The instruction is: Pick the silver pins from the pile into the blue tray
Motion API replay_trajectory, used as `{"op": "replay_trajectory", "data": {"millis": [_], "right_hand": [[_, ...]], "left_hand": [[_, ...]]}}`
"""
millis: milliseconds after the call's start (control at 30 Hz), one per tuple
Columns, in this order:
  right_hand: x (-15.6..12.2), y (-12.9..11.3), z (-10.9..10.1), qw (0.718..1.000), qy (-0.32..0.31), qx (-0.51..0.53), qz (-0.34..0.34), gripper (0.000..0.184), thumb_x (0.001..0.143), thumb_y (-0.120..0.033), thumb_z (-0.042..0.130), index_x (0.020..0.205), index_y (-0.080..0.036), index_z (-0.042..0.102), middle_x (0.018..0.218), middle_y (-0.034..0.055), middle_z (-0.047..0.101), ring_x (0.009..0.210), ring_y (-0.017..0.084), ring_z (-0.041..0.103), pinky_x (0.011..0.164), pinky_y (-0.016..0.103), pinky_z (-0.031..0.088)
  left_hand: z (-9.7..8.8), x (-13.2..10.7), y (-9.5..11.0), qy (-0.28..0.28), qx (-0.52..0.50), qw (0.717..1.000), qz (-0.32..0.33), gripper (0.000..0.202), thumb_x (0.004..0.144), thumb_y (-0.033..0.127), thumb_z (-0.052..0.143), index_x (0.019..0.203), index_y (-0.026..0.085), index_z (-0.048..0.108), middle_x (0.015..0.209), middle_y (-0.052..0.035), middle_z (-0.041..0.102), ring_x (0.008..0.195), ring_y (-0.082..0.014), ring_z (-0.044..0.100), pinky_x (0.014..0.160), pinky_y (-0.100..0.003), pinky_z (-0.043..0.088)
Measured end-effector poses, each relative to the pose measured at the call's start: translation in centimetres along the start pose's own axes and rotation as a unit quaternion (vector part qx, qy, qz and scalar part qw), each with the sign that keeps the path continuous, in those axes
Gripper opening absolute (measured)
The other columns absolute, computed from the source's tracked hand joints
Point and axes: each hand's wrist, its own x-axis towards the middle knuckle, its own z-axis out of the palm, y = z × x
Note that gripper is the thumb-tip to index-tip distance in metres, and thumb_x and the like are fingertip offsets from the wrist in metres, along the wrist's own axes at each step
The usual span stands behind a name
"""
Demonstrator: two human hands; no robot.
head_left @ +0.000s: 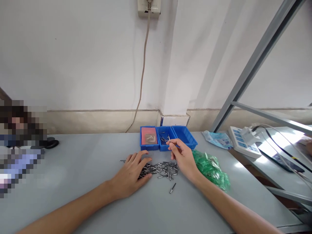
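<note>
A pile of small metal pins, each with a bright thicker part and a thin dark part, lies on the grey table. My left hand rests with fingers spread at the pile's left side, covering some of it. Up over the front of the middle blue bin, my right hand pinches a small metal pin between thumb and fingertips. Several similar pins lie inside that bin. One loose pin sits apart, nearer to me than the pile.
The left blue bin holds a pink card and a small clear bag; another blue bin stands at right. Beside my right forearm lies a green plastic bag. Farther right are a blue-white packet, a power strip and a metal frame.
</note>
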Motion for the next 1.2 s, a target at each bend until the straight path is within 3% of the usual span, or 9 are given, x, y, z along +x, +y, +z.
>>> {"op": "replay_trajectory", "data": {"millis": [100, 200, 367, 500, 567, 700, 867, 1200], "right_hand": [[-0.1, 0.1, 0.0, 0.999, 0.013, -0.031, -0.021, 0.028, 0.101, -0.052, 0.061, 0.107, -0.026, 0.070, 0.106, 0.0064, 0.072, 0.072, 0.019, 0.063, 0.065, 0.034, 0.053], [-0.1, -0.3, -0.1, 0.993, 0.019, -0.094, -0.075, 0.024, 0.102, -0.047, 0.062, 0.103, -0.027, 0.075, 0.102, 0.0069, 0.073, 0.089, 0.025, 0.066, 0.075, 0.037, 0.054], [-0.1, -0.9, -0.6, 0.981, 0.035, -0.142, -0.129, 0.022, 0.102, -0.043, 0.063, 0.105, -0.031, 0.081, 0.094, 0.0065, 0.070, 0.087, 0.026, 0.065, 0.076, 0.040, 0.054], [-0.2, -1.0, -0.6, 0.981, 0.042, -0.141, -0.131, 0.022, 0.101, -0.045, 0.064, 0.102, -0.030, 0.081, 0.092, 0.0068, 0.069, 0.087, 0.026, 0.066, 0.075, 0.040, 0.054], [-0.2, -1.1, -0.5, 0.987, 0.031, -0.115, -0.107, 0.021, 0.099, -0.046, 0.067, 0.099, -0.029, 0.079, 0.092, 0.0059, 0.068, 0.086, 0.025, 0.065, 0.074, 0.038, 0.054], [-0.2, -1.5, -0.3, 0.999, -0.022, 0.023, 0.005, 0.029, 0.098, -0.052, 0.065, 0.094, -0.025, 0.073, 0.081, 0.0028, 0.065, 0.070, 0.019, 0.060, 0.063, 0.032, 0.050], [0.0, -2.0, -0.2, 0.978, -0.047, 0.180, 0.097, 0.036, 0.094, -0.057, 0.069, 0.089, -0.022, 0.069, 0.077, 0.0004, 0.061, 0.062, 0.014, 0.052, 0.056, 0.028, 0.043], [0.5, -0.7, -0.3, 0.966, 0.008, 0.195, 0.170, 0.031, 0.088, -0.051, 0.074, 0.091, -0.020, 0.071, 0.073, -0.0011, 0.060, 0.058, 0.012, 0.051, 0.053, 0.026, 0.040]], "left_hand": [[-0.1, 0.1, 0.0, -0.011, -0.004, 1.000, 0.001, 0.036, 0.107, 0.038, 0.055, 0.142, 0.028, 0.054, 0.145, -0.0099, 0.054, 0.125, -0.0309, 0.054, 0.104, -0.051, 0.048], [-0.2, 0.2, 0.1, -0.016, -0.006, 1.000, 0.006, 0.032, 0.107, 0.037, 0.055, 0.138, 0.027, 0.057, 0.139, -0.0091, 0.057, 0.124, -0.0304, 0.053, 0.104, -0.050, 0.047], [-0.2, 0.2, 0.1, -0.014, -0.005, 1.000, 0.010, 0.031, 0.108, 0.038, 0.053, 0.137, 0.027, 0.058, 0.138, -0.0084, 0.057, 0.121, -0.0293, 0.054, 0.102, -0.048, 0.047], [-0.2, 0.2, 0.2, -0.008, -0.003, 1.000, 0.012, 0.031, 0.108, 0.039, 0.053, 0.136, 0.028, 0.060, 0.137, -0.0080, 0.059, 0.118, -0.0287, 0.055, 0.102, -0.047, 0.047], [-0.3, 0.2, 0.2, -0.008, -0.004, 1.000, 0.011, 0.031, 0.107, 0.039, 0.054, 0.136, 0.028, 0.060, 0.136, -0.0078, 0.059, 0.117, -0.0285, 0.056, 0.101, -0.046, 0.047], [-0.3, 0.3, 0.3, -0.017, -0.008, 1.000, 0.008, 0.031, 0.107, 0.036, 0.055, 0.137, 0.028, 0.058, 0.137, -0.0076, 0.058, 0.119, -0.0278, 0.055, 0.102, -0.046, 0.046], [-0.2, 0.3, 0.1, -0.012, -0.002, 1.000, 0.009, 0.032, 0.108, 0.038, 0.054, 0.138, 0.028, 0.059, 0.138, -0.0078, 0.057, 0.120, -0.0284, 0.055, 0.103, -0.046, 0.047], [-0.4, 0.2, 0.2, -0.017, -0.008, 1.000, 0.005, 0.031, 0.108, 0.038, 0.053, 0.136, 0.028, 0.059, 0.136, -0.0072, 0.059, 0.119, -0.0284, 0.055, 0.103, -0.047, 0.046]]}}
